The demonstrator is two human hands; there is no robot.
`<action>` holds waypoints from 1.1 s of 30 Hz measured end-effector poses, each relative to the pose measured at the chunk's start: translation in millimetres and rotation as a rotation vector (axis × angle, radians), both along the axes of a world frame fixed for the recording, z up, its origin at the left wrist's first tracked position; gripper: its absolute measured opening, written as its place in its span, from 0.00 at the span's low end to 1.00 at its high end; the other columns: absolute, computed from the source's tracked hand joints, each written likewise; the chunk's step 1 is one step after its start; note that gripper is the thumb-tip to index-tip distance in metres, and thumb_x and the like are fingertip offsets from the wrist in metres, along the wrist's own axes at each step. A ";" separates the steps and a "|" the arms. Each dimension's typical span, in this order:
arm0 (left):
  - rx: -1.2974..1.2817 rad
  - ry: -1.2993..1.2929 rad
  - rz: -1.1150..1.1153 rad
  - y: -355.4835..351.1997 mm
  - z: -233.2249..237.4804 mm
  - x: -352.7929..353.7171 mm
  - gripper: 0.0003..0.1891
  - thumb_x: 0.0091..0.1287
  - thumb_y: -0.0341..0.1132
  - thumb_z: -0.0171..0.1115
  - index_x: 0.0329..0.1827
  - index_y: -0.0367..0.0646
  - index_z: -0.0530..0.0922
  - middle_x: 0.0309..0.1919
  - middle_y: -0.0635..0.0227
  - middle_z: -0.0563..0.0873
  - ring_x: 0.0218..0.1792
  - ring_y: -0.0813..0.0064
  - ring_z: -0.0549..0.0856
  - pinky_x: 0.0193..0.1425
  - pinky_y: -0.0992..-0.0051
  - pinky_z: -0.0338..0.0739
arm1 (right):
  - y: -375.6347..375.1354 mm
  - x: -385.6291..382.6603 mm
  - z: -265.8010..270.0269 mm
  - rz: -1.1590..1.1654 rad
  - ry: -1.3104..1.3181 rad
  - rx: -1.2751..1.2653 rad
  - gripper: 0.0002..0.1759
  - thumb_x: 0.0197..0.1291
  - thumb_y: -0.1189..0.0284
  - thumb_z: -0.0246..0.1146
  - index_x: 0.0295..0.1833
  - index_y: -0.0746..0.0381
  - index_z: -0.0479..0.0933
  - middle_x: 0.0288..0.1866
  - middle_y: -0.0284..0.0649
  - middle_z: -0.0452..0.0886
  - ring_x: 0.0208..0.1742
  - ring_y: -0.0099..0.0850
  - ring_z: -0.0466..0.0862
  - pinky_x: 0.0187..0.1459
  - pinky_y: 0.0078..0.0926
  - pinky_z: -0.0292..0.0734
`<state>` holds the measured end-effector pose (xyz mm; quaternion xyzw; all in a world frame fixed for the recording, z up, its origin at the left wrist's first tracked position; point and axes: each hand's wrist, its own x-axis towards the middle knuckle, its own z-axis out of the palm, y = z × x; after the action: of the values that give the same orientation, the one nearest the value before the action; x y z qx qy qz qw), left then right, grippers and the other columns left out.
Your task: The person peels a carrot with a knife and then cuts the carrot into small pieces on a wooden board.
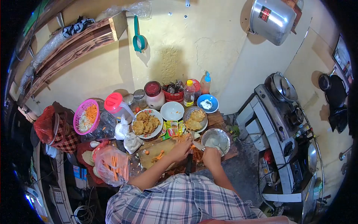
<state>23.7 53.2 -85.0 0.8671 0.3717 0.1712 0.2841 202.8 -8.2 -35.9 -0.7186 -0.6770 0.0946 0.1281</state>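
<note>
My left hand (179, 150) is closed around a piece of carrot (192, 146) over the near right part of the wooden cutting board (150, 158). My right hand (212, 156) grips a knife, its pale blade (198, 145) pointing left at the carrot. A black handle (189, 163) lies between my hands, close to my shirt. Orange carrot bits (159, 155) are scattered on the board. Just beyond my right hand stands a metal bowl (226, 139) with pale batter in it.
Behind the board are a plate of fritters (144, 126), a white bowl (172, 111), seasoning packets (173, 129) and a blue bowl (214, 100). A bag of carrots (112, 168) and a pink basket (82, 130) are at left. A stove (274, 108) stands at right.
</note>
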 end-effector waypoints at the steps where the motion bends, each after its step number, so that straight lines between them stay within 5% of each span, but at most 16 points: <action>1: -0.029 -0.018 0.027 6.4 -10.2 -3.6 0.22 0.65 0.31 0.52 0.62 0.41 0.64 0.68 0.52 0.63 0.72 0.55 0.58 0.65 0.32 0.47 | -2.8 1.5 1.3 -0.012 -0.002 -0.007 0.13 0.59 0.70 0.54 0.34 0.66 0.81 0.28 0.53 0.81 0.34 0.51 0.82 0.42 0.50 0.72; 6: -0.045 -0.122 0.202 21.2 -47.0 -22.6 0.17 0.63 0.31 0.56 0.55 0.39 0.69 0.58 0.49 0.73 0.61 0.50 0.71 0.62 0.42 0.61 | -8.7 9.7 -0.2 -0.127 0.013 -0.099 0.14 0.60 0.69 0.53 0.37 0.66 0.82 0.30 0.54 0.82 0.35 0.51 0.82 0.42 0.49 0.73; 8: -0.033 -0.358 0.309 18.5 -43.3 -33.6 0.14 0.62 0.30 0.59 0.50 0.37 0.72 0.44 0.51 0.80 0.46 0.55 0.81 0.51 0.58 0.75 | -11.2 8.0 8.9 -0.153 0.125 -0.040 0.14 0.60 0.68 0.54 0.36 0.67 0.81 0.32 0.56 0.81 0.37 0.53 0.82 0.42 0.50 0.74; 11: -0.256 -0.635 0.346 15.9 -71.3 -42.3 0.12 0.61 0.29 0.63 0.45 0.35 0.74 0.36 0.57 0.83 0.37 0.67 0.84 0.41 0.71 0.79 | -11.0 3.0 3.8 -0.185 0.268 -0.078 0.15 0.62 0.69 0.53 0.42 0.69 0.80 0.33 0.57 0.81 0.38 0.54 0.81 0.42 0.43 0.75; 14: -0.445 -0.496 0.354 12.5 -74.9 -51.8 0.11 0.63 0.26 0.61 0.46 0.35 0.73 0.38 0.61 0.83 0.39 0.75 0.84 0.42 0.76 0.80 | -9.2 -7.8 -2.5 -0.168 0.352 -0.110 0.16 0.61 0.68 0.55 0.42 0.69 0.80 0.33 0.58 0.81 0.38 0.54 0.81 0.41 0.42 0.74; 20: -0.694 -0.938 0.483 2.4 -78.5 -59.3 0.10 0.64 0.22 0.58 0.48 0.37 0.72 0.39 0.64 0.83 0.44 0.76 0.84 0.45 0.79 0.80 | -14.3 -38.8 7.2 -0.152 0.483 -0.152 0.18 0.60 0.63 0.58 0.42 0.70 0.80 0.29 0.51 0.82 0.32 0.44 0.83 0.38 0.38 0.74; 23: -0.500 -0.788 0.505 -0.2 -56.3 -68.3 0.12 0.63 0.24 0.60 0.48 0.37 0.72 0.41 0.64 0.82 0.42 0.77 0.84 0.44 0.79 0.80 | -18.4 -53.3 22.9 -0.146 0.458 -0.210 0.19 0.58 0.61 0.61 0.41 0.68 0.80 0.33 0.55 0.82 0.39 0.50 0.83 0.41 0.41 0.75; 27: -0.617 -0.896 0.539 10.0 -89.2 -89.3 0.12 0.63 0.25 0.61 0.48 0.37 0.71 0.40 0.64 0.82 0.40 0.78 0.83 0.43 0.79 0.79 | -31.3 -70.0 12.3 -0.154 0.587 -0.164 0.19 0.59 0.61 0.60 0.42 0.69 0.79 0.34 0.55 0.82 0.39 0.50 0.83 0.41 0.40 0.75; 29: -0.469 -0.890 0.640 2.7 -70.6 -106.4 0.12 0.63 0.25 0.61 0.47 0.37 0.72 0.38 0.66 0.83 0.37 0.80 0.83 0.42 0.80 0.79 | -37.1 -82.3 14.6 -0.077 0.740 -0.239 0.19 0.61 0.61 0.59 0.44 0.68 0.79 0.35 0.56 0.82 0.39 0.51 0.83 0.41 0.40 0.75; 33: -0.349 -0.807 0.775 -18.2 -78.0 -153.2 0.12 0.63 0.23 0.60 0.48 0.38 0.71 0.37 0.63 0.83 0.38 0.76 0.86 0.38 0.80 0.80 | -48.0 -111.4 -20.2 0.158 0.606 -0.414 0.20 0.65 0.61 0.54 0.43 0.71 0.76 0.36 0.59 0.81 0.40 0.55 0.81 0.43 0.47 0.74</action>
<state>-129.6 35.0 -163.0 0.4743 0.5467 0.5155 0.4586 91.5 -56.2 -56.1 -0.6143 -0.6282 0.4473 0.1671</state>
